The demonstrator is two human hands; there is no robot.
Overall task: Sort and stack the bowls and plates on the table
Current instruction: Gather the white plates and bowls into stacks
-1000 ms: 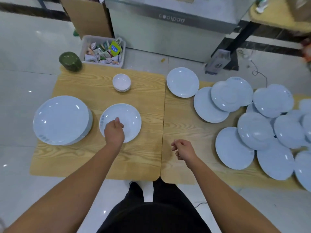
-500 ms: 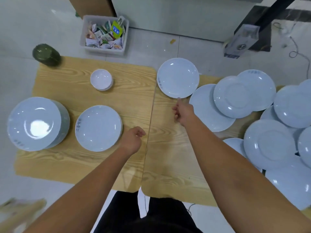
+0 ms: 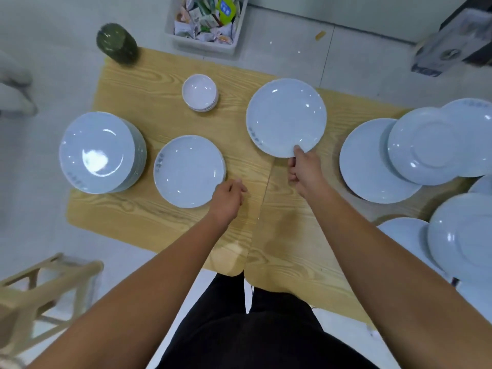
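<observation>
Head cam: right hand (image 3: pixel 303 171) pinches near rim of round pale-blue plate (image 3: pixel 286 117) at centre, left hand (image 3: pixel 226 198) loose & empty by small plate stack (image 3: pixel 189 171), approx half sorted w/ tall stack (image 3: pixel 97 151) & white bowls (image 3: pixel 199 92) left-side, many loose plates (image 3: pixel 426 145) right.

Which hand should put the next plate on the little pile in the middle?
Probably the right hand: it already pinches the near rim of a plate, close to the small plate pile. The left hand holds nothing, beside that pile.
</observation>
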